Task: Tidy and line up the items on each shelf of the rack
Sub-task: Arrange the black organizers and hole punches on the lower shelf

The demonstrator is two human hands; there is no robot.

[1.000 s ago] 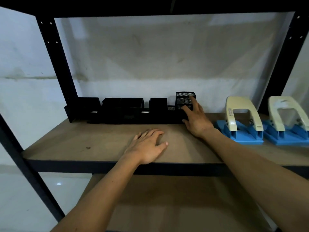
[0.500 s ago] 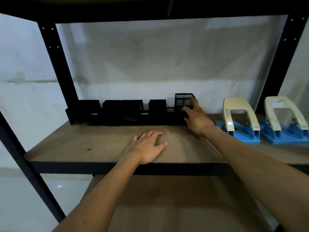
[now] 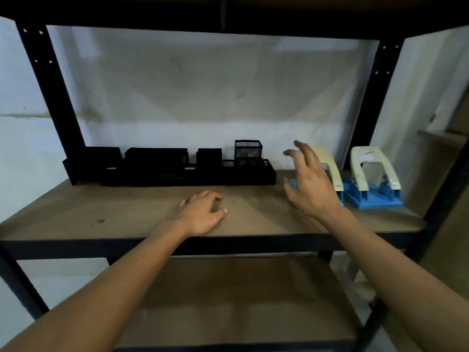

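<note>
Head view, right fingers (image 3: 303, 152): spread wide, lightly bent, gripping nothing; the tips are motion-blurred.
Right hand (image 3: 311, 184): raised above the board at centre-right of frame, in front of the nearer hole punch; cannot tell whether it touches it.
Left fingers (image 3: 200, 198): relaxed, slightly bent, holding nothing.
Left hand (image 3: 203, 212): palm down, rests on the shelf board near its front edge, centre of frame.
Desk organisers (image 3: 157, 168): black, packed side by side in one row along the back of the board, left of centre.
Mesh cup (image 3: 247, 151): black, upright, at the right end of that row, tallest piece.
Nearer hole punch (image 3: 328, 158): cream handle on blue base, right of the row, largely hidden behind the right hand.
Far hole punch (image 3: 368, 154): same type, just beside the nearer one, close to the right post.
Shelf board (image 3: 114, 212): brown wood, black front rail.
Lower shelf (image 3: 228, 301): brown board, bottom centre of frame.
Rack posts (image 3: 55, 97): black, perforated, upper left and upper right.
</note>
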